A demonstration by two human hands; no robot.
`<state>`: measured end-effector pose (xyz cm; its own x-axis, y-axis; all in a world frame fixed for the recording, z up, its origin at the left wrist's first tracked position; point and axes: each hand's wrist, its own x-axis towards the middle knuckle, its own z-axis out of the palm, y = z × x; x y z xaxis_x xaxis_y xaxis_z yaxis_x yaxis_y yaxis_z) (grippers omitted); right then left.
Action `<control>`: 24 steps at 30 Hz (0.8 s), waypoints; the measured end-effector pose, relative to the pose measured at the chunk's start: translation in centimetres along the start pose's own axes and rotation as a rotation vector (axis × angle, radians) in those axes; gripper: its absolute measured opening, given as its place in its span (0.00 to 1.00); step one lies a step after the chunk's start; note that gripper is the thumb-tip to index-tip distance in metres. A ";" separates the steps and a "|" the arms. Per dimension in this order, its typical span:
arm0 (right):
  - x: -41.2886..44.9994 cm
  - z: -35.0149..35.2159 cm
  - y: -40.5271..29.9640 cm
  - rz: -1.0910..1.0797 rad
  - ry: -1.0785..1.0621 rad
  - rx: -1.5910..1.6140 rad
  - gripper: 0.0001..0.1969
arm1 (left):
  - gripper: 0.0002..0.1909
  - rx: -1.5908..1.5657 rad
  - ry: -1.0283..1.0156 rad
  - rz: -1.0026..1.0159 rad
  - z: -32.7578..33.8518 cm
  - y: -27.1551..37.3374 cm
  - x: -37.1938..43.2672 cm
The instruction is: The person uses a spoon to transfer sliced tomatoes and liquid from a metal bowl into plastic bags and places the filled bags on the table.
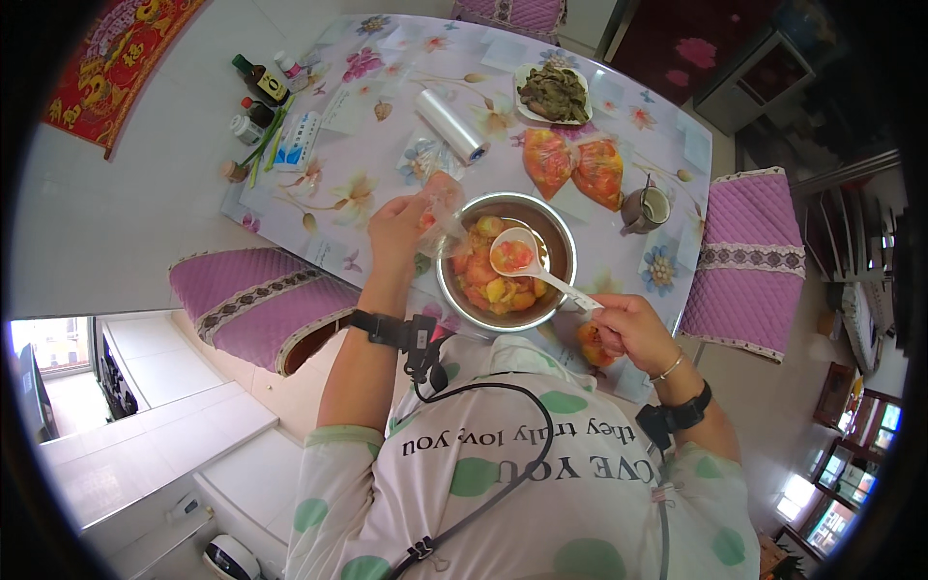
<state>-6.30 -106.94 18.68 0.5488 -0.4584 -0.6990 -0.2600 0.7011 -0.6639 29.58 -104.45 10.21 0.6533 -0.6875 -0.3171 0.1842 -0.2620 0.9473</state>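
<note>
My left hand (395,230) grips a clear plastic bag (444,221) at the left rim of a stainless steel basin (569,279). Some reddish food shows through the bag's film. Cut tomato pieces (500,290), red and yellow, lie in the basin with some liquid. In my right hand (632,330) is the handle of a white ladle (540,270). Its bowl hangs over the basin and holds small tomato chunks (513,256). Below my right hand, partly hidden by it, lies another red and yellow item (594,346), perhaps a filled bag.
Beyond the basin lie filled tomato bags (549,163), a plastic bag roll (451,127) and a plate of dark leafy food (554,94). A mug (645,209) stands right. Bottles (261,80) and green onions (267,148) sit far left. Quilted chairs (750,264) flank the table (341,232).
</note>
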 end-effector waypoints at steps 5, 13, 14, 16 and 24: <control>-1.3 2.3 -2.7 0.049 -0.060 0.096 0.14 | 0.14 -0.056 -0.100 -0.043 0.8 0.3 -0.6; 3.0 6.6 -3.8 0.049 -0.185 0.219 0.06 | 0.16 0.286 -0.231 0.197 0.6 -0.2 -1.3; 3.8 7.0 -3.8 0.038 -0.192 0.243 0.06 | 0.16 0.286 -0.229 0.198 0.6 -0.1 -1.4; 5.7 7.9 -3.7 0.023 -0.190 0.255 0.06 | 0.14 0.241 -0.209 0.248 0.5 0.0 -1.5; 11.7 10.8 -3.1 -0.555 -0.063 -0.581 0.07 | 0.13 -0.366 -0.069 -0.018 -0.1 0.6 -0.6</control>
<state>9.52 -108.63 15.40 0.7587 -0.6125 -0.2218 -0.2981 -0.0238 -0.9542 29.36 -104.17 10.94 0.5988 -0.7321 -0.3247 0.4540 -0.0237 0.8907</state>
